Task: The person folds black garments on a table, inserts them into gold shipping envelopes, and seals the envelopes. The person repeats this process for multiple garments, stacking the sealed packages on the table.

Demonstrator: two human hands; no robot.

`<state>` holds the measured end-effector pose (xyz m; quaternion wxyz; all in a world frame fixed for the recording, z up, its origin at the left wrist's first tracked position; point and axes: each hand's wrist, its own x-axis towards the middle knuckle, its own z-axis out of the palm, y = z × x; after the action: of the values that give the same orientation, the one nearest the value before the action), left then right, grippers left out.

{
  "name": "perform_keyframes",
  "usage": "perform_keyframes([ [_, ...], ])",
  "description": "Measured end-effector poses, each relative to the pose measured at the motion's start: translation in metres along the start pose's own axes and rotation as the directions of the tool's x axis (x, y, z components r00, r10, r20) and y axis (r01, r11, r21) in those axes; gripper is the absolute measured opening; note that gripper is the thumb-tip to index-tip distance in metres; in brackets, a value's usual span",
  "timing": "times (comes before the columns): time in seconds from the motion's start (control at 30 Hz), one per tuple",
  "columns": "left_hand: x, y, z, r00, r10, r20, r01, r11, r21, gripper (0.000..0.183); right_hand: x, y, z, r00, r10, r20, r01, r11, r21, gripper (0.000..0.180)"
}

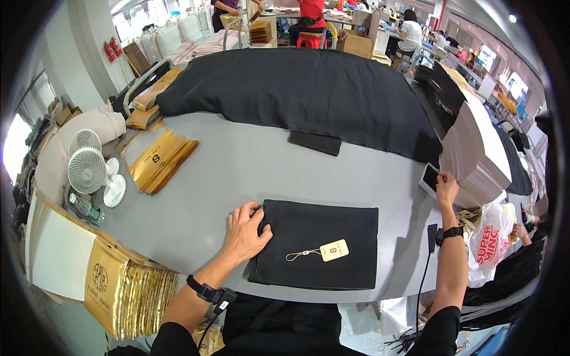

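Observation:
A folded black cloth [316, 222] lies flat on the grey table [249, 164] before me. On it rests a cream hang tag [334, 250] with a looped cord. My left hand [248, 231] grips the cloth's left edge, thumb on top and fingers at the side. At the table's right side, my right hand [446, 189] is at a small white open box [428, 180] with dark contents; its fingertips are pinched together, and whether they hold anything is too small to tell. Both wrists wear black straps with cabled devices.
A long pile of black fabric [303, 93] spans the back, a black phone-like slab [315, 143] at its edge. Gold printed packets [162, 158], white fans [87, 171] and a plastic bottle [87, 208] lie left. Stacked white boards [474, 155] and a plastic bag [490, 244] are right. People work beyond.

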<state>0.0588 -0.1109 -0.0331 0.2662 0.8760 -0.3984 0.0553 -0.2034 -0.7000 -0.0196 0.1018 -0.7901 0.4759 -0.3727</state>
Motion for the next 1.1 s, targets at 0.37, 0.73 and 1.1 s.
perform_keyframes([
  [0.37, 0.028, 0.013, -0.007, 0.936, -0.351, 0.025, 0.35, 0.925, -0.146, 0.031, 0.0, -0.012, -0.004, 0.996, 0.078, 0.036, -0.084, 0.974, 0.209, 0.016],
  [0.73, 0.05, 0.003, -0.025, 0.865, -0.387, 0.319, 0.447, 0.884, -0.139, 0.034, -0.144, -0.191, -0.035, 0.88, -0.303, 0.367, -0.07, 0.68, 0.73, 0.011],
  [1.1, -0.035, 0.069, -0.037, 0.987, -0.081, 0.135, 0.158, 0.49, -0.857, 0.02, -0.305, -0.317, -0.08, 0.636, -0.415, 0.65, -0.582, 0.295, 0.758, 0.014],
])
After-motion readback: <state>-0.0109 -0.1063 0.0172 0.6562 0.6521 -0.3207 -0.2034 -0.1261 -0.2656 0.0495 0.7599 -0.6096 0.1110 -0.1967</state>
